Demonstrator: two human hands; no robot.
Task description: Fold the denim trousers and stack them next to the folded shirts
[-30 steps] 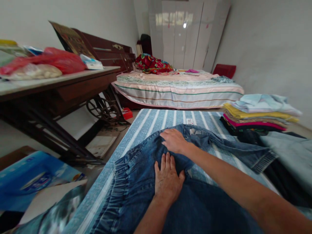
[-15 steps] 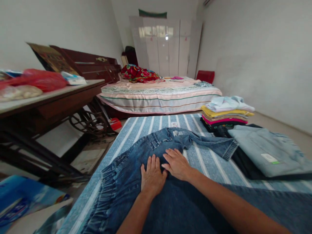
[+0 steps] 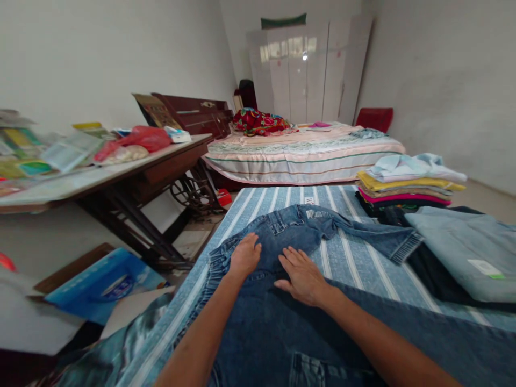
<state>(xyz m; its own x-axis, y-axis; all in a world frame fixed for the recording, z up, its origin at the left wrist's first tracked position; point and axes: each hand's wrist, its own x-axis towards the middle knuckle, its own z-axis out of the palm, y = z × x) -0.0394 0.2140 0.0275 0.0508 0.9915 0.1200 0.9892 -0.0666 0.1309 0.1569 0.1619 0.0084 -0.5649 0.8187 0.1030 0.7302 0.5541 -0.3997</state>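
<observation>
Dark blue jeans (image 3: 290, 231) lie spread on a blue-and-white striped mattress (image 3: 355, 263) in front of me. My left hand (image 3: 244, 257) rests on the denim near its elastic waistband, fingers slightly curled. My right hand (image 3: 303, 276) lies flat and open on the jeans just to the right of it, fingers stretched forward. One trouser leg runs off to the right and ends in a frayed hem (image 3: 405, 245). Neither hand holds anything.
A stack of folded clothes (image 3: 407, 185) and folded light denim (image 3: 463, 247) sit at the right. A sewing-machine table (image 3: 121, 172) with clutter stands left, a bed (image 3: 302, 150) and white wardrobe (image 3: 308, 75) behind. A blue box (image 3: 100, 279) lies on the floor.
My left hand slid forward and left toward the waistband. My right hand drew back toward me and lies flat. The camera view swung to the left.
</observation>
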